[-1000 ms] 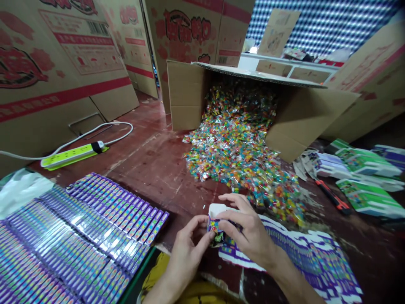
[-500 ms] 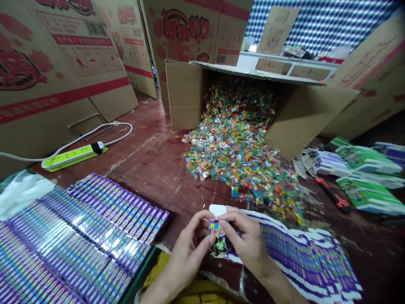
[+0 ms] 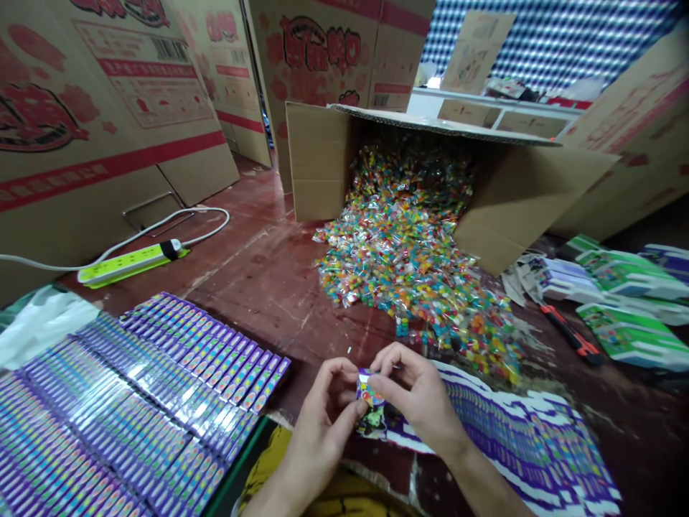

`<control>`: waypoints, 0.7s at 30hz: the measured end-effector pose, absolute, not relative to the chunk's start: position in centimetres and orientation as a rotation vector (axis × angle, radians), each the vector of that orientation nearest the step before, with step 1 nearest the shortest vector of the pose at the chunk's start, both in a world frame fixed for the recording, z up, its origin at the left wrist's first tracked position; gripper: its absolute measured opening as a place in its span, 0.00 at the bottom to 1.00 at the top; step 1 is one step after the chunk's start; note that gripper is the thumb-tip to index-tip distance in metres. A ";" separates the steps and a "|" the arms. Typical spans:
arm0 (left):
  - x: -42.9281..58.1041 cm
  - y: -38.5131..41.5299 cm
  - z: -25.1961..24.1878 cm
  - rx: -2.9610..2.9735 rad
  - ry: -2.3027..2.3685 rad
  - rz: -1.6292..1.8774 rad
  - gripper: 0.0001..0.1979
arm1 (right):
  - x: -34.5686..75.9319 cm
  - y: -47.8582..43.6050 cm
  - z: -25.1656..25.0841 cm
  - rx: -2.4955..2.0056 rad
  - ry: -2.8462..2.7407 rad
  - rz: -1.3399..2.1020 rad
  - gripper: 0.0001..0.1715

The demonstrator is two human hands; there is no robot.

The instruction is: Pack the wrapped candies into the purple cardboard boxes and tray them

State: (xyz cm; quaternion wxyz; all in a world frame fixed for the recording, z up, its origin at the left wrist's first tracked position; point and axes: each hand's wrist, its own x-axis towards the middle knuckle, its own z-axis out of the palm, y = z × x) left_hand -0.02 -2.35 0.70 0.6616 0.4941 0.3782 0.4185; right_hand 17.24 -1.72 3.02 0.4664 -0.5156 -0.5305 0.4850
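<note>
"How does the small printed carton (image 3: 371,422) look?"
"Purple at the top, bright round shapes, a green figure on black below."
"Where is it?"
"Between both hands: left hand (image 3: 329,413) pinching its side, right hand (image 3: 417,388) its upper corner, near the flat purple cartons (image 3: 517,427)."

Looks like a small packing workshop. Has, at far middle, an open cardboard carton (image 3: 517,187) on its side, spilling clear plastic bags of multicoloured candy-like pieces (image 3: 398,244) onto a worn dark-red work surface (image 3: 258,269). Carries tight rows of matching purple boxes (image 3: 140,388) at near left, a fanned spread of flat purple box blanks (image 3: 517,434) at near right, and green printed packs (image 3: 635,334) at right. Includes bulky printed shipping cartons (image 3: 123,129) at far left, behind a power strip (image 3: 126,267).
</note>
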 end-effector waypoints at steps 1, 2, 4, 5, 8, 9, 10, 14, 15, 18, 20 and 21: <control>-0.2 -2.3 0.6 1.162 0.879 0.954 0.13 | 17.3 -1.5 3.4 -1.318 -1.282 1.249 0.09; -0.3 -2.3 0.4 1.203 0.894 0.963 0.13 | 17.4 -1.3 3.6 -1.359 -1.273 1.286 0.10; -0.5 -2.4 0.1 1.257 0.896 0.958 0.15 | 17.6 -0.8 3.7 -1.386 -1.288 1.318 0.10; -0.5 -2.4 0.1 1.268 0.888 0.947 0.15 | 17.8 -0.6 3.7 -1.372 -1.303 1.329 0.12; -0.6 -2.4 0.3 1.275 0.871 0.924 0.18 | 18.2 0.1 3.4 -1.317 -1.334 1.373 0.14; -0.6 -2.3 0.5 1.275 0.870 0.920 0.19 | 18.2 0.2 3.4 -1.314 -1.341 1.381 0.14; -0.6 -2.3 0.7 1.275 0.871 0.915 0.20 | 18.2 0.2 3.4 -1.322 -1.356 1.370 0.14; -0.9 -2.3 1.3 1.247 0.889 0.876 0.20 | 17.9 -0.4 3.7 -1.346 -1.538 1.121 0.13; -1.0 -2.2 1.3 1.224 0.889 0.872 0.19 | 17.9 -0.6 3.8 -1.317 -1.601 1.049 0.13; -1.3 -1.9 1.3 1.107 0.849 0.909 0.15 | 18.1 -1.6 3.8 -1.197 -1.786 0.946 0.09; -1.3 -1.6 1.2 0.991 0.797 0.952 0.16 | 18.3 -2.2 3.5 -1.177 -1.909 0.930 0.37; -1.3 -1.5 1.2 0.930 0.764 0.966 0.16 | 18.4 -2.4 3.3 -1.188 -1.957 0.926 0.51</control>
